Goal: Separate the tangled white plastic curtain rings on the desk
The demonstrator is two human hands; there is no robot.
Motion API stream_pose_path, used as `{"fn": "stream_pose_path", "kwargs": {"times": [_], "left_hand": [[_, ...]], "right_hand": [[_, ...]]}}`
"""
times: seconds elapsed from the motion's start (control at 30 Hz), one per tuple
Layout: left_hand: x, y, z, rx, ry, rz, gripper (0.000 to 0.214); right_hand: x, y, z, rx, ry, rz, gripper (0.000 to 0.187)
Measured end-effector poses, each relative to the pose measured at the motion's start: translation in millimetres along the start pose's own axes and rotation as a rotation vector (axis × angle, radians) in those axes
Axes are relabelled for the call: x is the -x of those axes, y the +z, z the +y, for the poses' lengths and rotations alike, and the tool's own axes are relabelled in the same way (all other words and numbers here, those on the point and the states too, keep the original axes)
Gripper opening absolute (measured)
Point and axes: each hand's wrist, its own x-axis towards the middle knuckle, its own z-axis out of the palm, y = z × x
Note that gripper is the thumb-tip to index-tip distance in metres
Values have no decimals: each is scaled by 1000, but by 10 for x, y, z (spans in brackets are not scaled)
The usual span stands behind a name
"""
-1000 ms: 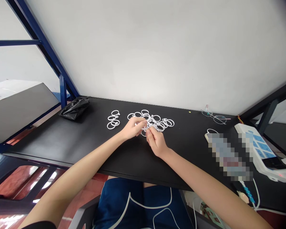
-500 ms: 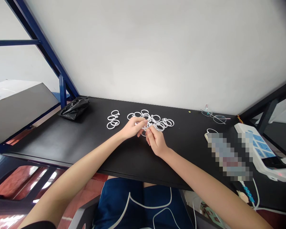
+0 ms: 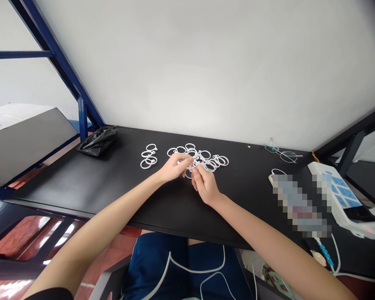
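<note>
My left hand (image 3: 174,167) and my right hand (image 3: 203,182) meet close together over the black table, fingers pinched. Between them is a white ring, mostly covered by the fingers; it looks like the plastic curtain rings lying around it. Just behind my hands lies a loose pile of white curtain rings (image 3: 205,155), each with a small eyelet, several overlapping. A smaller group of these rings (image 3: 148,163) lies apart to the left. How the fingers grip the held ring is partly hidden.
A black plastic bag (image 3: 98,141) lies at the back left of the table (image 3: 90,189). On the right are eyeglasses (image 3: 288,156), a blurred phone (image 3: 300,204) with a cable, and a white power strip (image 3: 343,196). A blue metal frame (image 3: 62,75) rises at left.
My hands stay together at nearly the same spot, with only a slight shift of the fingers. The rings on the table have not moved.
</note>
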Motion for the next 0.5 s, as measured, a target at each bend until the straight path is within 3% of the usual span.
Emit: {"fn": "stream_pose_path", "kwargs": {"times": [0.5], "left_hand": [[13, 31, 57, 60, 1, -3, 34]], "right_hand": [[-2, -1, -1, -6, -2, -16, 31]]}}
